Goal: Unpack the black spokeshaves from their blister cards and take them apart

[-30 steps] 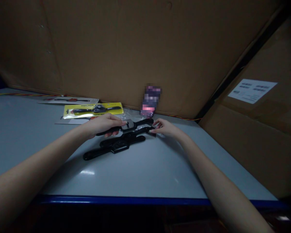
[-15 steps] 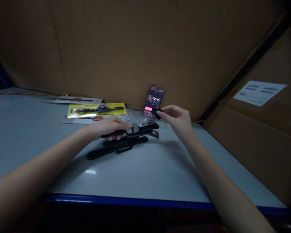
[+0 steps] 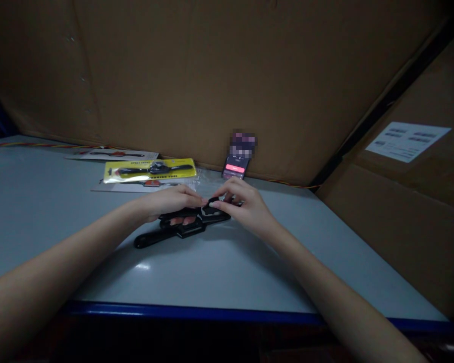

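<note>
Now right hand (image 3: 245,202) and black piece (image 3: 213,200) down at left hand's (image 3: 168,201) tool (image 3: 212,218).

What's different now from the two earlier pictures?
The right hand took hold of a small black piece near the held tool's right end, lifted it before the upright dark phone, then brought it left and down onto the middle of the black two-handled tool. Unchanged: the left hand's hold on that tool, the phone, and the yellow carded package.
</note>
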Demonstrator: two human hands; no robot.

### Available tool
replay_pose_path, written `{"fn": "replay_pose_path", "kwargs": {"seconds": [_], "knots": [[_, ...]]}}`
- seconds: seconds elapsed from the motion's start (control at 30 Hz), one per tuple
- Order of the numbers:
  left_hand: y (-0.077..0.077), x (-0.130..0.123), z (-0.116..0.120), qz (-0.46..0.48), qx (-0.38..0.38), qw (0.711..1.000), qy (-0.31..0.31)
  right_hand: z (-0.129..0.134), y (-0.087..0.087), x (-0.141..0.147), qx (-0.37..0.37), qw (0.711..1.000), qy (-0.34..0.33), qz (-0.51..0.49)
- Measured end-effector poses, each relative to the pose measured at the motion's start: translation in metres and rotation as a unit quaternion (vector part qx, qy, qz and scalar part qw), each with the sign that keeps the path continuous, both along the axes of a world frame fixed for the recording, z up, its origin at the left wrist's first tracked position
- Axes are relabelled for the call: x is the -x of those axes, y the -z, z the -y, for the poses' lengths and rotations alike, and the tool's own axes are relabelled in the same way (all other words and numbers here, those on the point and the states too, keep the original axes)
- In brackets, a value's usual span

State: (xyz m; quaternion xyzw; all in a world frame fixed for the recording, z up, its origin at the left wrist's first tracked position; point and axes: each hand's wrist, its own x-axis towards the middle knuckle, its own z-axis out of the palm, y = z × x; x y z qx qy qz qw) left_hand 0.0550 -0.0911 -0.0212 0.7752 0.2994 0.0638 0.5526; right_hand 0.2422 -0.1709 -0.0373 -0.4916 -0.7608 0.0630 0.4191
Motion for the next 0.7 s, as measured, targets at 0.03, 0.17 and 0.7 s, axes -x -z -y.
{"fn": "replay_pose_path", "kwargs": {"seconds": [0.03,0.17,0.7], "knots": [[0.0,0.0,0.0,-0.001,0.004,1.0,0.001,0.0,0.001,0.001,0.012,1.0,-0.002,0.0],[0.002,0.0,-0.002,0.005,0.019,1.0,0.008,0.001,0.002,0.002,0.072,0.997,0.005,-0.01],[-0.001,0.0,-0.008,-0.016,-0.053,0.998,0.017,-0.002,-0.011,-0.017,0.044,0.994,0.028,-0.093]]}}
